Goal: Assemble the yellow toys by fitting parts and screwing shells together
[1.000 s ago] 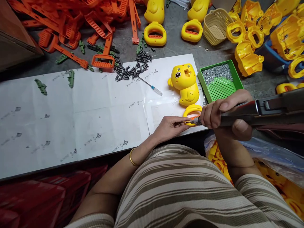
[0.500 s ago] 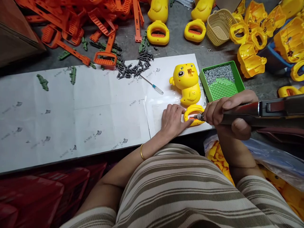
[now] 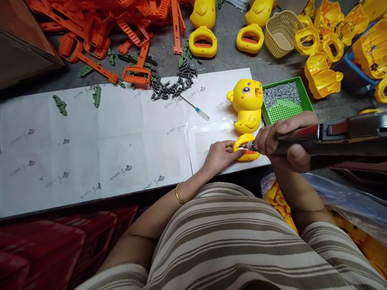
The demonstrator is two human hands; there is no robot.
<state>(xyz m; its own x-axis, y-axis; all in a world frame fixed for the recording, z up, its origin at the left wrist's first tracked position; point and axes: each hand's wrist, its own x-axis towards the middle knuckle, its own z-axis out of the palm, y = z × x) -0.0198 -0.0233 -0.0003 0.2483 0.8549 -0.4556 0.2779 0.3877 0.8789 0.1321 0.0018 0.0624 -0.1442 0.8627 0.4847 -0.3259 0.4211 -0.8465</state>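
A yellow duck toy (image 3: 247, 102) with a ring-shaped handle lies on the white board, its head pointing away from me. My left hand (image 3: 220, 156) is closed on the left side of the handle, thumb along its lower edge. In my right hand (image 3: 286, 137) is a power screwdriver (image 3: 344, 135), held level with fingers wrapped round its front end. The thin bit reaches the left part of the handle, close to my left fingertips. Whether it sits in a screw I cannot tell. An orange ribbed piece (image 3: 250, 152) shows inside the handle.
A green tray (image 3: 306, 105) of screws stands right of the toy. A small hand screwdriver (image 3: 199, 112) and black springs (image 3: 172, 86) lie on the board. Orange parts (image 3: 137, 76) are heaped at the back left. A beige basket (image 3: 281, 34) and yellow shells (image 3: 322, 74) fill the back right.
The toy has turned slightly, its head swinging right. The bit has moved to the left side of the handle, and my left fingers have drawn together on it.
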